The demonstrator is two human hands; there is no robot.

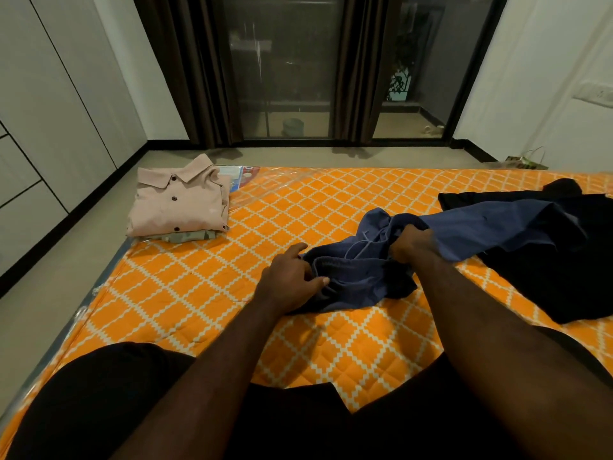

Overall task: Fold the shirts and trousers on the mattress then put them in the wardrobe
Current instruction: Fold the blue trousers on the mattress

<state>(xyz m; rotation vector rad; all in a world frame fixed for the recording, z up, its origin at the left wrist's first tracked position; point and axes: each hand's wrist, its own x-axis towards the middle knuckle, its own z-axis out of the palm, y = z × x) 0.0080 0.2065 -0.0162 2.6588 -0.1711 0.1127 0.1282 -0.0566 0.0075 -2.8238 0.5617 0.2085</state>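
Seemingly blue trousers: left hand, right hand gripping.

Plain slate-blue trousers here in my left hand and right hand, with a paler blue drawstring. Under both hands the mattress is bright orange, crossed by a cream stepped-line diamond lattice. Just past my right hand, a garment in solid black. Well beyond my left hand, a shirt in pale dusty pink with dark buttons, and beneath it a folded piece, mottled grey-green.
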